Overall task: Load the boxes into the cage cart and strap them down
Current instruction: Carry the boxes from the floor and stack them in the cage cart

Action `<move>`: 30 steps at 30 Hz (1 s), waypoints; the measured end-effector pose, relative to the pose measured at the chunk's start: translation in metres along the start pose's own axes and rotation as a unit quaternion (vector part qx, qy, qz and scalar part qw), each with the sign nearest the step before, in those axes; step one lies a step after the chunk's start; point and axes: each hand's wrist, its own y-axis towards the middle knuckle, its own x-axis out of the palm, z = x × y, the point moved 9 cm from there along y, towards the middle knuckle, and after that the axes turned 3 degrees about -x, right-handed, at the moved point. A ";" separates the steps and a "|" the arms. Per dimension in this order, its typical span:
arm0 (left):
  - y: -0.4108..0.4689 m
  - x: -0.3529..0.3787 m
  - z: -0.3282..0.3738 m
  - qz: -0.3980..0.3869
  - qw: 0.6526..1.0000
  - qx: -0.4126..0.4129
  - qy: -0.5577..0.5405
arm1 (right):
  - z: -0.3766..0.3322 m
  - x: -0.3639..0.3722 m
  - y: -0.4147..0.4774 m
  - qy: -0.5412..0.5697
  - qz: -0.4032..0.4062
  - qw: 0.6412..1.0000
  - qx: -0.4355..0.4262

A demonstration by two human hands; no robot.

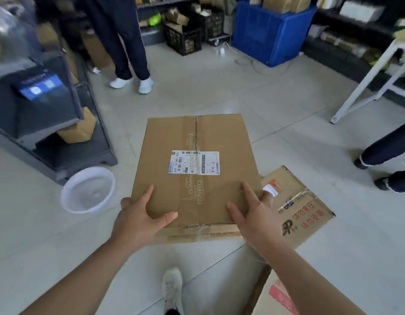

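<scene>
Two grips hold one brown box [165, 137] up in the air, over the floor [288, 110]. The left grip [138, 221] has the near left corner, with its thumb on top and its fingers round the side. The right grip [256, 217] has the near right corner, with two fingers flat on top and the rest going down the edge. One grip on each corner likely keeps the box flat so it does not tip. The box is taped shut and has a white label [194, 162] on top.

The cage cart [67, 155] stands to the left, well apart from the box, so I think the box goes there next. A small box [79, 130] sits in the cart. On the shiny tiled floor are a white bowl [88, 189] just beside the cart and a box with red writing [306, 208] on the right. Far back stands a blue bin [272, 30].
</scene>
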 end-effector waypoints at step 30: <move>-0.687 -0.257 -0.441 0.427 0.774 -0.409 -0.229 | -0.528 0.060 -0.566 -0.020 -0.183 0.779 -0.599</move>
